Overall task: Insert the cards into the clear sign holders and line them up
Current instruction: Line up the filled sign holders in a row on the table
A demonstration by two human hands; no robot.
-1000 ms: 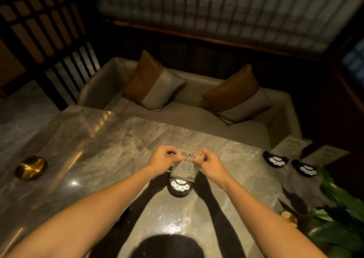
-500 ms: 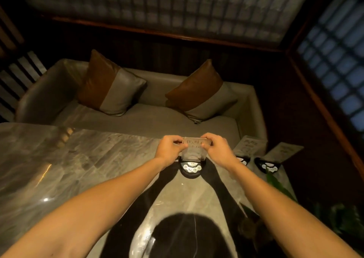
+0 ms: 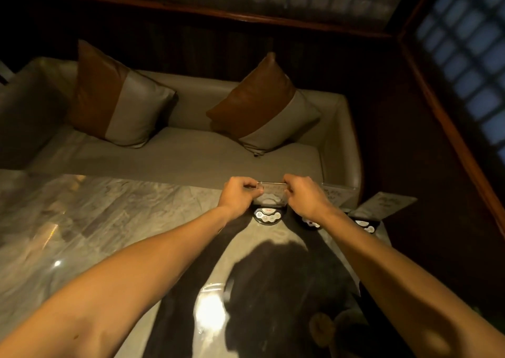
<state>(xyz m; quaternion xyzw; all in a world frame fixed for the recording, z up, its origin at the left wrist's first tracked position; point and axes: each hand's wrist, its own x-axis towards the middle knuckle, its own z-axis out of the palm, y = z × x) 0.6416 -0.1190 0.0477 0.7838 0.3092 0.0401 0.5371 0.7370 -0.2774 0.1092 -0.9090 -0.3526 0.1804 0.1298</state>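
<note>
A clear sign holder (image 3: 271,196) with a printed card in it stands on a black round base (image 3: 268,216) near the marble table's far edge. My left hand (image 3: 239,195) pinches its upper left corner and my right hand (image 3: 305,197) pinches its upper right corner. To the right stand two more holders with cards: one (image 3: 334,193) partly hidden behind my right wrist, and another (image 3: 386,204) further right on its own black base (image 3: 364,225).
The grey marble table (image 3: 114,221) stretches left and toward me, with glare spots and my dark shadow on it. Behind it is a beige sofa (image 3: 191,155) with two brown-and-grey cushions. A dark wooden wall and lattice window are on the right.
Both hands have carried the held sign holder to the right along the table's far edge, closer to the two other holders. The view has swung right and down.
</note>
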